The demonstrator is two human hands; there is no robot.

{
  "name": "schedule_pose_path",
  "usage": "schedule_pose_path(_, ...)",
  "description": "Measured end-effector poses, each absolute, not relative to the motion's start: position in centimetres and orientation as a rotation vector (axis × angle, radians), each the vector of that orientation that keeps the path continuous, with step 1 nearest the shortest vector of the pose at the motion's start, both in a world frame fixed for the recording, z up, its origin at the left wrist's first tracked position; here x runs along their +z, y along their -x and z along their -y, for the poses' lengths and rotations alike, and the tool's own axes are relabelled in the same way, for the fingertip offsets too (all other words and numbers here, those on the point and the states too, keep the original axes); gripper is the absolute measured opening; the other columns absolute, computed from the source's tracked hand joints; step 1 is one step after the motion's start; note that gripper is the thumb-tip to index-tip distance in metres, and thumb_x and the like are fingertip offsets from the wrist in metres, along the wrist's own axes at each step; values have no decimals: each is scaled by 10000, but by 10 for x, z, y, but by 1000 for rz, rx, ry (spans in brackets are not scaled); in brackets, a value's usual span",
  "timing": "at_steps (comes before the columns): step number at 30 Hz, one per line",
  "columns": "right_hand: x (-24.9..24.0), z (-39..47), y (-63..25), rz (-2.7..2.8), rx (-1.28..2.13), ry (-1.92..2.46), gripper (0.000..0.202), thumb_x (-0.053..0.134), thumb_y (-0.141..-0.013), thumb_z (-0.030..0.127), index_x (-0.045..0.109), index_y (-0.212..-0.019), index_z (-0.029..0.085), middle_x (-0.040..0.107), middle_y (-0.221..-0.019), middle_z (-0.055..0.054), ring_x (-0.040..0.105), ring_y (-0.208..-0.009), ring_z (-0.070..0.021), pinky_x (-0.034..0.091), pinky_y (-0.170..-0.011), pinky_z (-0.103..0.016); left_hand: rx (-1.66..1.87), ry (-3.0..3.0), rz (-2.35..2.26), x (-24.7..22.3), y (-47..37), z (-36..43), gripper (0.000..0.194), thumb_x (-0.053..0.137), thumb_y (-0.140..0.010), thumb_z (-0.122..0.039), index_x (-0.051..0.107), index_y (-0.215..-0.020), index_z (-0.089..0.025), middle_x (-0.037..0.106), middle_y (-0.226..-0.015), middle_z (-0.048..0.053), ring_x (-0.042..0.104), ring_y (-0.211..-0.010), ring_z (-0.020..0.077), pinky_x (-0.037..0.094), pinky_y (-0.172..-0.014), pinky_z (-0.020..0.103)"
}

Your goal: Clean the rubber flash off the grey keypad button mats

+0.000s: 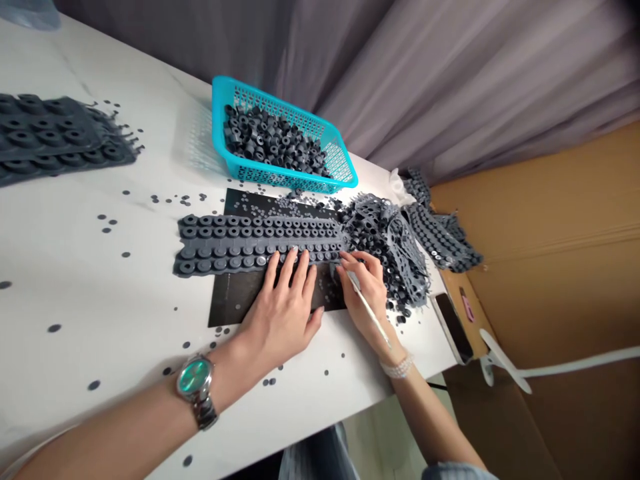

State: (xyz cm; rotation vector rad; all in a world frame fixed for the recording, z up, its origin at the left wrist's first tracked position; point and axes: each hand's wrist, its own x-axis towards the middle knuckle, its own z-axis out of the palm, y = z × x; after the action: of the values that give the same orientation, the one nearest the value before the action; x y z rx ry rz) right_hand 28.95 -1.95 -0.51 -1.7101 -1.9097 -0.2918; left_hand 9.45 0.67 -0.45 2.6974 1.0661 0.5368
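A dark grey moulded rubber sheet (225, 243) with rows of round, ring-like parts lies on a black mat (233, 303). My left hand (283, 307) rests flat on the sheet's near edge, its fingers spread over the front rows. At the sheet's right end, my right hand (365, 287) is closed around a slim white pen-like tool (369, 308). The tool's tip is hidden by my fingers. Right beside this hand is a heap of loose rubber parts and torn grey webbing (385, 240).
A turquoise basket (219, 127) of small rubber rings stands behind the mat. More moulded sheets (50, 140) lie at the left, others (440, 233) at the right. Small dark discs (126, 254) are scattered over the white table (150, 293). A phone (453, 327) and white clamp (505, 363) are at the right edge.
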Motion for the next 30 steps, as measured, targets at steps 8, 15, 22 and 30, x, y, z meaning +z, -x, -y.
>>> schedule_pose_path(8,-7,16,-291,2084,-418,1654,118,550,-943,157,596,-1025,228,703,-1116,-86,597,-1091,-230,507,-861,-401,493,-2702,-1086,-5,-95,-7,648,408,-945,-416,444,-1432,11,322,-1555,227,290,-1444,407,184,-1191,585)
schedule_pose_path(15,-8,13,-310,2001,-469,1771,151,452,-967,153,589,-1006,207,650,-1071,-116,535,-1163,-246,514,-917,-421,496,-2706,-1096,-2,-95,-6,631,403,-943,-360,448,-1406,66,349,-1528,263,301,-1438,408,198,-1189,587)
schedule_pose_path(22,5,14,-311,1845,-468,1788,127,539,-949,218,628,-1040,217,641,-1170,-116,561,-1191,-242,528,-920,-424,522,-2718,-1097,-2,-94,-5,604,404,-941,-350,489,-1384,52,357,-1524,267,302,-1433,423,208,-1187,586)
schedule_pose_path(30,-2,0,-287,2119,-395,1565,102,581,-931,155,613,-1001,222,729,-1115,-64,598,-1153,-231,464,-909,-404,522,-2679,-1110,-3,-95,-6,601,413,-945,-360,448,-1443,-23,348,-1545,216,295,-1439,412,203,-1194,575)
